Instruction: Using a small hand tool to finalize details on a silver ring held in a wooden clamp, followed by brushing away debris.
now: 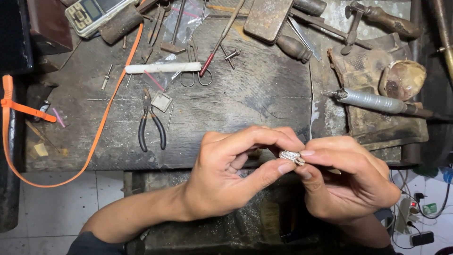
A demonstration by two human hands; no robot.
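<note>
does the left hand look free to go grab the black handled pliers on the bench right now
Probably not at once. The left hand is pinching the small silver jewellery piece together with the right hand. The way to the pliers looks free across bare bench, but it would have to let go first.

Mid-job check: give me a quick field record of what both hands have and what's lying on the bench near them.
left hand: pinches the ring from its side, thumb and forefinger
right hand: pinches the same ring from the other side
ring: small, silvery, textured band, held above the bench's front edge
bench: dark, worn wood
pliers: black handles, lying left of the hands
rotary handpiece: metal, lying on the right
scissors: lying near centre
</note>
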